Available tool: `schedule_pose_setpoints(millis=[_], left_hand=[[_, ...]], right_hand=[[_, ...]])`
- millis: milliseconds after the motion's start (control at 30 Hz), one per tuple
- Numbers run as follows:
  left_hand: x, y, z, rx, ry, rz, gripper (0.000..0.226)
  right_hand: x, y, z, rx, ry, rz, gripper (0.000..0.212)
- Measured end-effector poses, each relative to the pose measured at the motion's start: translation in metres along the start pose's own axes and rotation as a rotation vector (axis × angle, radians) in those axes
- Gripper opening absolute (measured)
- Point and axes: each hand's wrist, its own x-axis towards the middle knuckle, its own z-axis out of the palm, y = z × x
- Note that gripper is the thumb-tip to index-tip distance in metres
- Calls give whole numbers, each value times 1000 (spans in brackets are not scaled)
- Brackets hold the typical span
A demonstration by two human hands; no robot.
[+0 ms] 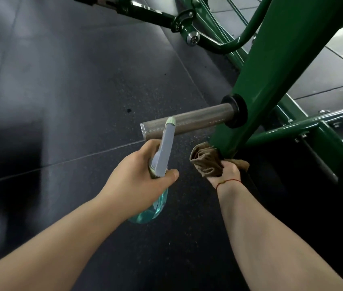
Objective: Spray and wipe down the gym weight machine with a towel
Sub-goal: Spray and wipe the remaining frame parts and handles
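The green weight machine (271, 76) fills the right side, its thick slanted beam running down to mid-frame. A knurled steel peg (195, 120) sticks out leftward from the beam, behind a black collar. My left hand (143, 175) grips a spray bottle (164, 152) with a grey head and clear blue-green body; its nozzle points up over the peg's free end. My right hand (227, 171) holds a bunched brown towel (204, 162) and presses it against the beam's lower end. A red thread circles that wrist.
Dark rubber floor tiles (71, 91) spread to the left and below. More green tubes, a pivot clamp (184, 19) and a chrome bolt lie at the top. Low green frame rails (313, 127) and a dark round part sit at the right.
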Motion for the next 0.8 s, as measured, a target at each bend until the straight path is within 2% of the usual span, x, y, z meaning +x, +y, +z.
schedule_pose_setpoints(millis=[67, 167, 333, 433, 500, 600, 667, 800], left_hand=[[-2, 1, 2, 6, -16, -1, 38], [-3, 8, 7, 3, -58, 16, 39], [-5, 24, 10, -23, -35, 99, 27], [-5, 28, 10, -51, -12, 111, 28], [-5, 27, 9, -40, -13, 103, 28], [-7, 25, 8, -11, -22, 92, 31], [-8, 24, 7, -3, -28, 87, 34], [-4, 24, 5, -16, -24, 77, 34]], right_hand=[[-30, -4, 6, 61, 17, -79, 88], [-84, -8, 19, 126, 39, -223, 82], [-91, 1, 27, -100, 105, -355, 85], [-86, -7, 32, -301, 153, -293, 88], [-62, -4, 23, -336, 101, -252, 98], [48, -1, -9, -277, 56, -142, 114], [30, -11, -9, -316, 32, -158, 108], [-80, -21, 18, -406, 93, -356, 87]])
